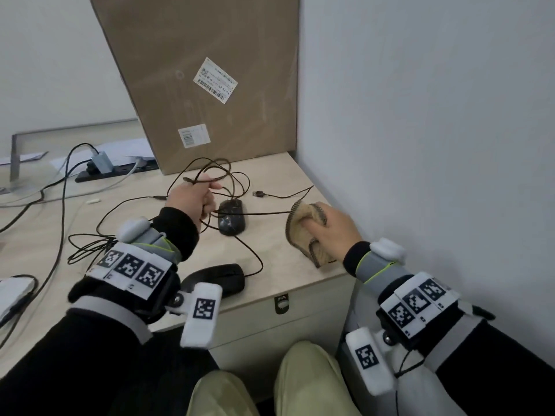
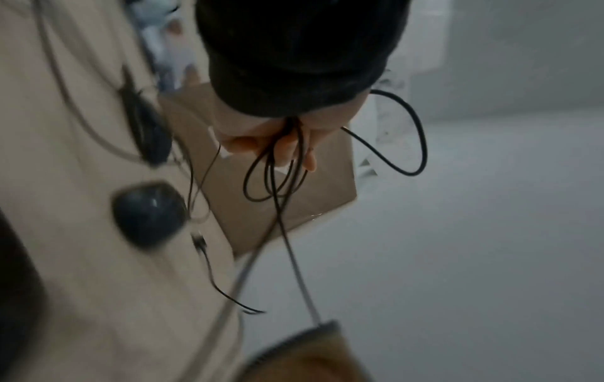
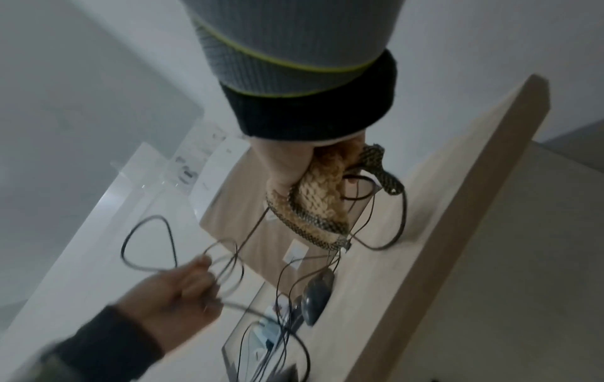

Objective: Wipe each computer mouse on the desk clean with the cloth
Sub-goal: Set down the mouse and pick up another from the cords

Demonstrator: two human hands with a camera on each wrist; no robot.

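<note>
Our left hand [image 1: 192, 195] clamps its fingers on thin black cable loops above the pale wooden surface [image 1: 279, 267], beside the glossy black mouse [image 1: 231, 219] lying lengthwise away from us, while our right hand [image 1: 332, 232], farther right, grips the tan knitted cloth [image 1: 303, 232].

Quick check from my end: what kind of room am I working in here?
Most likely an office or workroom corner. A pale wooden desk stands against a white wall, with wired computer mice, a power strip with plugged cables, and a large cardboard box leaning behind.
</note>
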